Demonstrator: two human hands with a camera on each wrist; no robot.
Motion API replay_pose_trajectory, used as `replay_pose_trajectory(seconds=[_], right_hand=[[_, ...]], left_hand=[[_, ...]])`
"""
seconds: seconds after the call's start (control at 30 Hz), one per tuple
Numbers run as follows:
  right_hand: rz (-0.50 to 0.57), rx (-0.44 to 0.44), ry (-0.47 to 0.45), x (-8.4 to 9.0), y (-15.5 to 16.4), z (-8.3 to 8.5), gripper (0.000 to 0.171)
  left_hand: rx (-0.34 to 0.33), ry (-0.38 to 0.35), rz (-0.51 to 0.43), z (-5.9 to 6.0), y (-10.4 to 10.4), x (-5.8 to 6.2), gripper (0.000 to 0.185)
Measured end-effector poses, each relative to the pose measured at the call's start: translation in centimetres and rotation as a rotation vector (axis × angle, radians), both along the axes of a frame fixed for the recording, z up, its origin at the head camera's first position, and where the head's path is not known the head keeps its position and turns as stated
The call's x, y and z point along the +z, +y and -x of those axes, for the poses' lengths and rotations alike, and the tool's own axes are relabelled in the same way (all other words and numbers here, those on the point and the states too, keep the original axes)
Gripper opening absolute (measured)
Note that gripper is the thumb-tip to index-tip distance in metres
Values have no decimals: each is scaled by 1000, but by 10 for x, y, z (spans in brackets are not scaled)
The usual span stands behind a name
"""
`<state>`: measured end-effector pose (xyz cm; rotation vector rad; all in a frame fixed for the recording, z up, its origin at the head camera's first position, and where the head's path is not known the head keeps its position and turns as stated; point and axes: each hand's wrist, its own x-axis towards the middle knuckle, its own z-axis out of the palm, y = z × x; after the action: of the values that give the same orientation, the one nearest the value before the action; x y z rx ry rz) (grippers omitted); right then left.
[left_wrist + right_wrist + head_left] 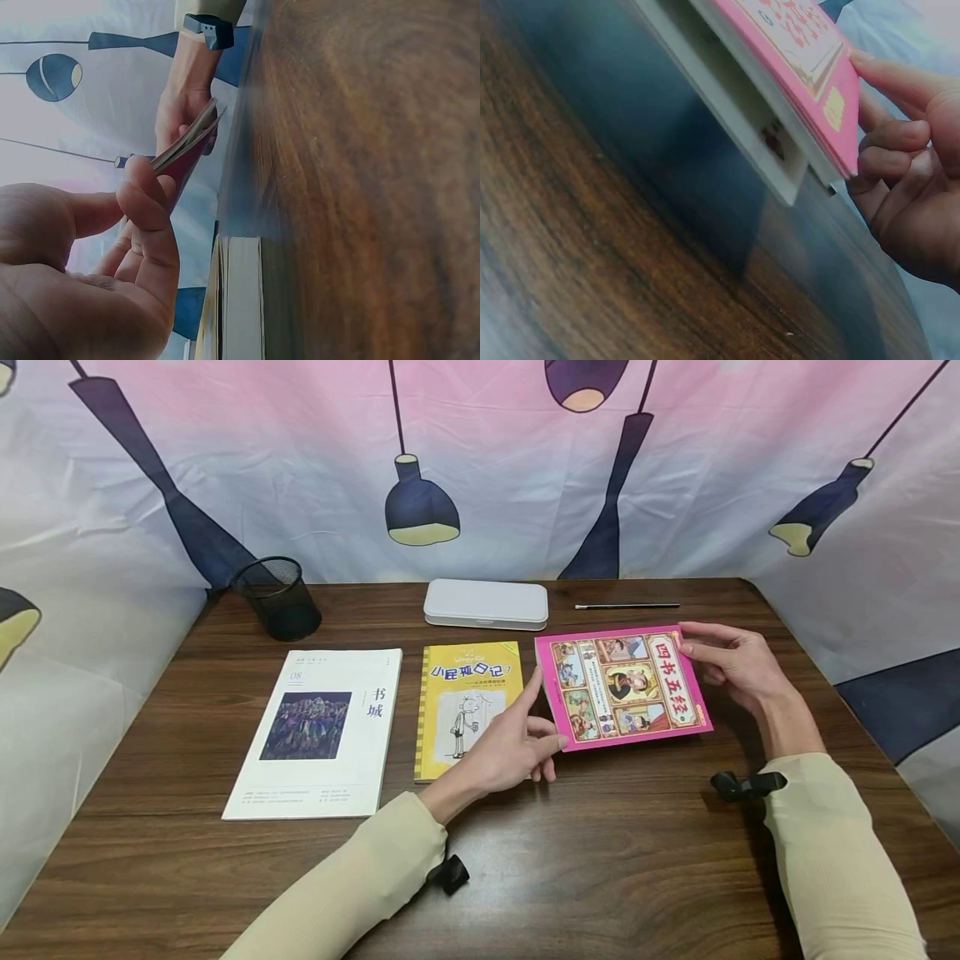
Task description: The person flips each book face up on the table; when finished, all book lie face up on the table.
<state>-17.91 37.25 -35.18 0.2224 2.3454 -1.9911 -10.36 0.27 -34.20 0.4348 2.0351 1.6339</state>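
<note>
A pink book (626, 689) with cartoon panels on its cover is held a little above the table by both hands. My left hand (510, 752) pinches its left edge near the lower corner. At the upper right corner, the right hand (742, 668) grips the other edge between thumb and fingers. In the right wrist view the pink book (810, 82) is tilted, and some of its pages sag apart underneath. A yellow book (431, 718) lies flat, partly covered by the left hand. Farther left rests a white book (315, 785) with a dark picture.
A white pencil case (486, 602) lies behind the books, with a thin brush (627, 606) to its right. At the back left of the wooden table (600, 860) stands a black mesh pen holder (292, 610). A patterned cloth (495, 468) hangs behind the table.
</note>
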Motion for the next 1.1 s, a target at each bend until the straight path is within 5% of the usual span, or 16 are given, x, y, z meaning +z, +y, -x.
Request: replay_pose_trajectory(seconds=[0.27,0.8,1.1], right_hand=[[-111,160,-80,-5,-1,5,50],[-354,297,-163,-5,-20,26,64],[-389,305,-211,-4,-24,30,65]], left_hand=[[51,-8,4,-7,2,-5,101],[115,-139,25,-13,6,-11,106],[118,-196,-3,-12,4,-15,106]])
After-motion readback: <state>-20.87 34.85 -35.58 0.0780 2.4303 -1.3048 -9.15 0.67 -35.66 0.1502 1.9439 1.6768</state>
